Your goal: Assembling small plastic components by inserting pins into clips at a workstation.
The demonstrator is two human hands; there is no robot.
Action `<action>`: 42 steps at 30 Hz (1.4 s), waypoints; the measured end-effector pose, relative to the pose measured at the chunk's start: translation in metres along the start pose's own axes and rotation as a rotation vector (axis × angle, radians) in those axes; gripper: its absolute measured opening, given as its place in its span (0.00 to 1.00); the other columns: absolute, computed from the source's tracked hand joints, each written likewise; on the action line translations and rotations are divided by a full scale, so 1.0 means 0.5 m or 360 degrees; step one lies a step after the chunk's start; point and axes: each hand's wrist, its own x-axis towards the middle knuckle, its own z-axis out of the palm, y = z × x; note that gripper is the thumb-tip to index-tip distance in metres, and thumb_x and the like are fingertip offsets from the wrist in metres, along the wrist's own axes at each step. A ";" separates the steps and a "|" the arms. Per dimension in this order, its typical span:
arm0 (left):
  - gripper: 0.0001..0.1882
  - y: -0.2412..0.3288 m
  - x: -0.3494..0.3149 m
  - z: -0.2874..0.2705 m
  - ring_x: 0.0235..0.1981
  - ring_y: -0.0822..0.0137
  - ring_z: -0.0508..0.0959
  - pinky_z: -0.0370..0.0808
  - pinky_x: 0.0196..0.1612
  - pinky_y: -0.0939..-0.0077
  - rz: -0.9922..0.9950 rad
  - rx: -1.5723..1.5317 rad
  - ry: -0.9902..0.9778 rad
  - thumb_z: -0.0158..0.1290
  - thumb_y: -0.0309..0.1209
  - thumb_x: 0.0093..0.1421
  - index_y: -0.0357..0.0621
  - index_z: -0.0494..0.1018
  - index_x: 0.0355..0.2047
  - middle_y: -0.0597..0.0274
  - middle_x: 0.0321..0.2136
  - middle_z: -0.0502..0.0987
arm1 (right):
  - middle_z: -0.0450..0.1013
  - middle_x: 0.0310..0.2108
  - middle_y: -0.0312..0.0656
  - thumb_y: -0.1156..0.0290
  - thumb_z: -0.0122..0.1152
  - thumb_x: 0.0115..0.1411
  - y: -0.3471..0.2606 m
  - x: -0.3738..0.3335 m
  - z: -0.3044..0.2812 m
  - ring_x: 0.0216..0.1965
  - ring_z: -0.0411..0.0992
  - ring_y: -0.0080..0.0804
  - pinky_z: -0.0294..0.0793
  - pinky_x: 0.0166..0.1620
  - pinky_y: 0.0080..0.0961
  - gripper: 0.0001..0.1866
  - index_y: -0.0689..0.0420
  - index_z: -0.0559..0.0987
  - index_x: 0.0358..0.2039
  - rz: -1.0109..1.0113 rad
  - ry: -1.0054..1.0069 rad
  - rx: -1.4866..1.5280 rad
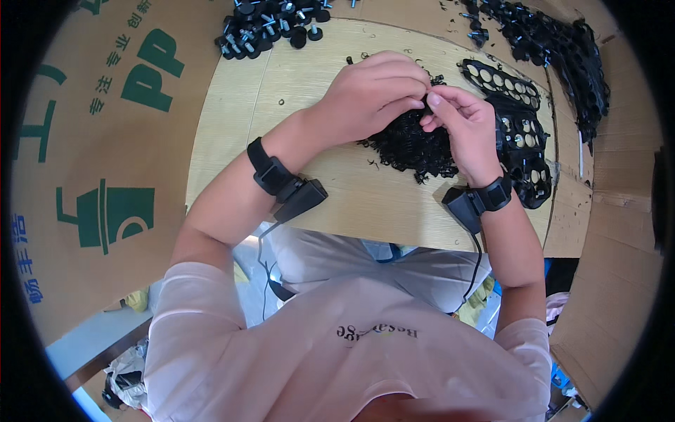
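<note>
Over a heap of small black curled pieces (413, 151) on the pale wooden tabletop, my two hands meet fingertip to fingertip. My left hand (380, 95) is closed in a pinch, its fingers bent toward the right. Facing it, my right hand (467, 123) pinches too, thumb and forefinger pressed together. A tiny dark thing seems to be between the fingertips, but it is too small and covered to name. Just right of my right hand lie black sheets with rows of round holes (524, 133).
Black-headed bolts (271, 28) are piled at the far left of the table. More black parts and bolts (545, 42) lie at the far right. Tall cardboard walls stand left (126, 141) and right (622, 232). Both wrists wear black straps with cabled modules (301, 200).
</note>
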 end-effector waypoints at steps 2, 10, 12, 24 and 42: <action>0.08 0.002 0.002 0.000 0.41 0.57 0.77 0.74 0.44 0.67 0.0032 0.0022 -0.0007 0.60 0.22 0.51 0.39 0.75 0.32 0.59 0.36 0.78 | 0.77 0.30 0.41 0.73 0.61 0.61 0.001 0.000 -0.003 0.27 0.75 0.23 0.77 0.32 0.18 0.11 0.67 0.79 0.41 0.0042 0.0011 0.0038; 0.09 -0.001 -0.009 0.002 0.39 0.57 0.77 0.75 0.40 0.68 0.0043 0.0149 -0.0031 0.60 0.24 0.51 0.41 0.75 0.33 0.59 0.35 0.77 | 0.78 0.30 0.42 0.73 0.61 0.61 0.001 0.000 0.008 0.27 0.75 0.22 0.77 0.33 0.18 0.11 0.67 0.79 0.40 0.0015 0.0033 -0.0113; 0.09 0.000 -0.010 0.003 0.38 0.57 0.77 0.75 0.40 0.68 0.0031 0.0170 -0.0062 0.60 0.25 0.51 0.41 0.75 0.34 0.60 0.35 0.77 | 0.78 0.30 0.42 0.73 0.61 0.61 0.001 0.003 0.006 0.27 0.75 0.22 0.77 0.33 0.18 0.11 0.67 0.79 0.40 0.0000 0.0028 -0.0174; 0.07 0.007 -0.003 0.005 0.38 0.59 0.76 0.74 0.39 0.71 -0.0137 0.0191 0.0002 0.60 0.23 0.52 0.41 0.73 0.30 0.59 0.38 0.76 | 0.77 0.32 0.41 0.75 0.60 0.61 0.000 0.008 -0.003 0.30 0.76 0.24 0.77 0.36 0.18 0.11 0.66 0.76 0.42 -0.0160 0.0133 0.0003; 0.15 0.023 -0.022 0.026 0.39 0.72 0.79 0.77 0.41 0.80 -0.0991 -0.1102 0.0197 0.55 0.21 0.60 0.35 0.70 0.48 0.57 0.38 0.79 | 0.74 0.39 0.37 0.82 0.63 0.56 0.001 0.000 -0.001 0.38 0.72 0.19 0.73 0.43 0.17 0.18 0.63 0.74 0.47 -0.0412 -0.0031 0.0123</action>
